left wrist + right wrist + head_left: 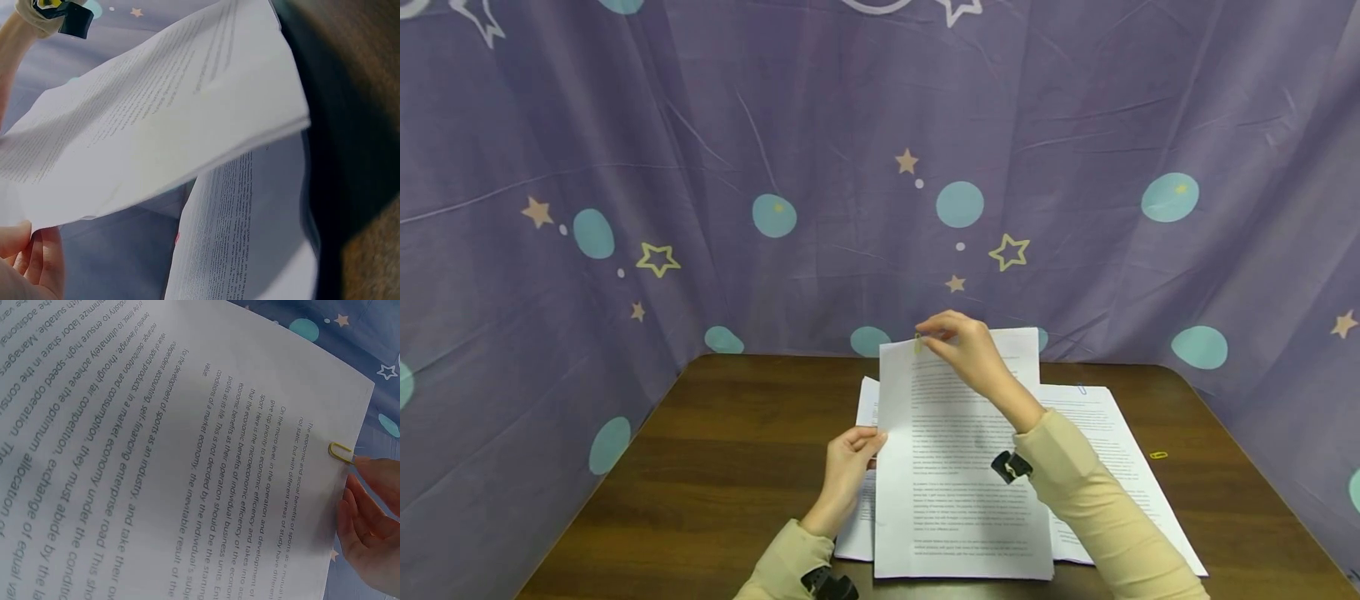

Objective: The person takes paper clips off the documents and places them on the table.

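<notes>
Purple fabric (850,125) printed with stars and pale teal ovals hangs behind a dark wood-grain surface (737,450). Near its middle, a held stack (970,483) of printed white sheets stands tilted, its upper edge raised in front of the fabric and its text side toward the head camera; whether its lower edge rests on anything, I cannot tell. In the right wrist view the print is English, with lines on sports and the market economy.

The left hand (850,467) grips the stack's left edge, thumb on the front and fingers behind. The right hand (962,350) pinches the outer end of a yellow paper clip (917,342), which sits over the stack's top edge, left of centre.

Partly covered by the held stack in the head view, 2 more lots of printed paper lie on the surface: left sheets (867,408) and right sheets (1105,467), the latter with a blue paper clip (1082,389) at the far edge. Just beside them, on the right, lies 1 loose yellow clip (1159,455). Both arms wear cream sleeves (1097,500) and black wrist devices (1011,467).
</notes>
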Tool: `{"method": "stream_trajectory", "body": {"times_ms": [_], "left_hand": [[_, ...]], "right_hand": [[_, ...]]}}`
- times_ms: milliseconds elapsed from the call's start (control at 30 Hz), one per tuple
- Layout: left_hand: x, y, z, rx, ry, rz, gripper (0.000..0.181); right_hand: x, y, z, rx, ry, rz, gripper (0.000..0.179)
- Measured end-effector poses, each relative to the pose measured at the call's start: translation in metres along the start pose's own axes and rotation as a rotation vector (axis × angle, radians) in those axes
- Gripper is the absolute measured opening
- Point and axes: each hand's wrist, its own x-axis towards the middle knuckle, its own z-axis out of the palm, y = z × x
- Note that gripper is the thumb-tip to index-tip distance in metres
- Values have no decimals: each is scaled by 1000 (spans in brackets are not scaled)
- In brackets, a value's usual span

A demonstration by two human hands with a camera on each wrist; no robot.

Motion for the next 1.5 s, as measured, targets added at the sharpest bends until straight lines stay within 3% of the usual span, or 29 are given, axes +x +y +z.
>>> {"method": "stream_trajectory", "body": {"times_ms": [533, 800, 1100, 1500], "left_hand": [[-2, 0, 1, 3, -18, 16, 22], [-3, -1, 1, 1, -19, 14, 23], [-4, -2, 1, -8, -11, 12, 22], [-1, -4, -1, -15, 9, 5, 21]], "right_hand": [[-1, 0, -2, -5, -31, 61, 8], [-2, 1, -6, 70, -35, 148, 9], [-4, 1, -19, 230, -33, 248, 14], [-24, 5, -40, 257, -21, 286, 19]]}}
